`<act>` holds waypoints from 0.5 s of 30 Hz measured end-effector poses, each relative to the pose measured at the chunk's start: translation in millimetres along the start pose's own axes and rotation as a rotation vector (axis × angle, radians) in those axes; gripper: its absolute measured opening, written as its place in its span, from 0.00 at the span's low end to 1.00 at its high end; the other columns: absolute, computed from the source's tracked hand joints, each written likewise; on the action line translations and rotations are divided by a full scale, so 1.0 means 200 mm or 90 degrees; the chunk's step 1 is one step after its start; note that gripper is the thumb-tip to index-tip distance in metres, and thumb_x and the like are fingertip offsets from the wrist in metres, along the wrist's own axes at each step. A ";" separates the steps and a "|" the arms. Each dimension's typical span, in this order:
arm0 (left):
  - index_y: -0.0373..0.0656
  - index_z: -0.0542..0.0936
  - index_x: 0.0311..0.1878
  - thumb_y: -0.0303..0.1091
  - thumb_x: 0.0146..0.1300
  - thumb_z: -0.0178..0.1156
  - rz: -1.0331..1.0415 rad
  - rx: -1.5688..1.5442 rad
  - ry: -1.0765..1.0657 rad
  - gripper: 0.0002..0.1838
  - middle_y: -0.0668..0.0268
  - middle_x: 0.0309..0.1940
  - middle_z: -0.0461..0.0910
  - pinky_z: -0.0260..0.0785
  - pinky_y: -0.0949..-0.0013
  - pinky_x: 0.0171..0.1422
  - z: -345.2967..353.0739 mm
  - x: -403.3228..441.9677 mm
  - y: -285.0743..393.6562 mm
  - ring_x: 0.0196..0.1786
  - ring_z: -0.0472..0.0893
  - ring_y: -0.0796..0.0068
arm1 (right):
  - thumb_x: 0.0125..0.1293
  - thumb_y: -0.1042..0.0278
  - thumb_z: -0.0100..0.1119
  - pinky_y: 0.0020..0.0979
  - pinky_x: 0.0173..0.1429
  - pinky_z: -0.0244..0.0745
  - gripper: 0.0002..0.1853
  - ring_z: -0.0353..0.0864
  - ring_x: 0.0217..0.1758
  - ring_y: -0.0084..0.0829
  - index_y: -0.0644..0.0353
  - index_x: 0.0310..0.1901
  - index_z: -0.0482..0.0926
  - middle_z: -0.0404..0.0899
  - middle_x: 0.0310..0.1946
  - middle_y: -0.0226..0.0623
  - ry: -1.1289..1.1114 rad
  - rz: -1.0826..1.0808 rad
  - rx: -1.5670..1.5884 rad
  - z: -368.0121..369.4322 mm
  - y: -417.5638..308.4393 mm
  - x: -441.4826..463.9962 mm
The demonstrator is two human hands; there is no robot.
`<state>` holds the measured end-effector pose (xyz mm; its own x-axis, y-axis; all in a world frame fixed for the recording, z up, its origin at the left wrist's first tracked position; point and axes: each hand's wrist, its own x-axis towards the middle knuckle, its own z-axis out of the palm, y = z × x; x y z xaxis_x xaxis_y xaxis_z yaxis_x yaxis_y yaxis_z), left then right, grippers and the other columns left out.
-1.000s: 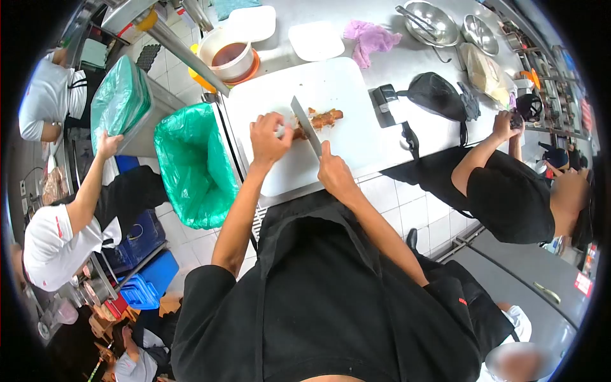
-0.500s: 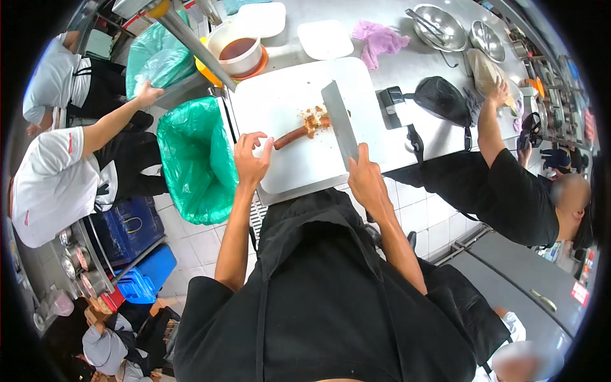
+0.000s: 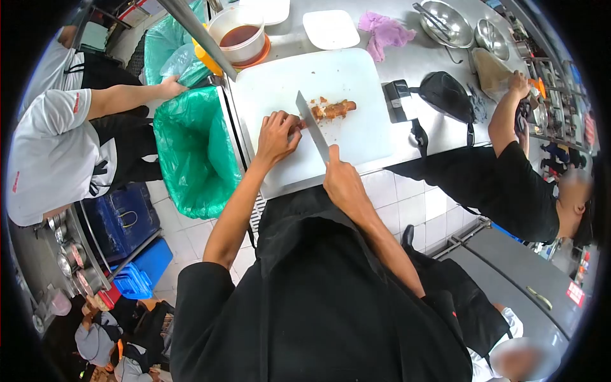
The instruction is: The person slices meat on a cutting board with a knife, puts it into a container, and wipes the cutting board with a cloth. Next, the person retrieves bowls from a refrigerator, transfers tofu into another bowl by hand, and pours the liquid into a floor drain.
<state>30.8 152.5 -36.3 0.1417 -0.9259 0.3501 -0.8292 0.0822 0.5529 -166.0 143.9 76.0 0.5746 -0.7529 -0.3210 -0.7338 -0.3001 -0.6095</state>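
"Lying near the middle of the cutting board, that sausage looks soft, light, maybe greasy. Where to hold it?"

"Its left end, where the left hand's fingers are bunched; the right hand clamps the cleaver by its handle."

"Containers?"

"Beyond the board's far-left corner, a plastic tub of dark red liquid; left of the board, a green-lined bin."

A steel desk on my remote feed, pale floor tiles, a metal post — crowded shelving at far right.
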 end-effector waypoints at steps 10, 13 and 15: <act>0.46 0.75 0.40 0.34 0.55 0.57 0.004 0.060 0.000 0.10 0.64 0.33 0.73 0.59 0.62 0.45 0.06 0.01 -0.03 0.40 0.72 0.65 | 0.54 0.85 0.46 0.60 0.38 0.70 0.19 0.76 0.29 0.68 0.72 0.49 0.57 0.75 0.22 0.68 -0.086 0.022 -0.087 -0.08 -0.05 -0.03; 0.46 0.75 0.40 0.35 0.55 0.57 0.004 0.073 -0.003 0.10 0.65 0.33 0.73 0.59 0.61 0.45 0.06 0.01 -0.03 0.40 0.72 0.66 | 0.54 0.86 0.46 0.59 0.38 0.71 0.20 0.76 0.29 0.68 0.73 0.50 0.57 0.75 0.22 0.68 -0.078 0.021 -0.078 -0.07 -0.06 0.02; 0.46 0.76 0.40 0.35 0.55 0.57 0.003 0.078 -0.004 0.10 0.65 0.33 0.73 0.59 0.61 0.45 0.05 0.02 -0.03 0.40 0.72 0.66 | 0.54 0.85 0.46 0.59 0.37 0.71 0.21 0.76 0.29 0.67 0.73 0.50 0.57 0.75 0.22 0.68 -0.060 0.007 -0.056 -0.02 -0.03 0.09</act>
<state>31.5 145.0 -46.4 0.1336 -0.9282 0.3472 -0.8898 0.0419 0.4544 -152.0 128.9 77.1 0.5954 -0.6990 -0.3962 -0.7663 -0.3459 -0.5414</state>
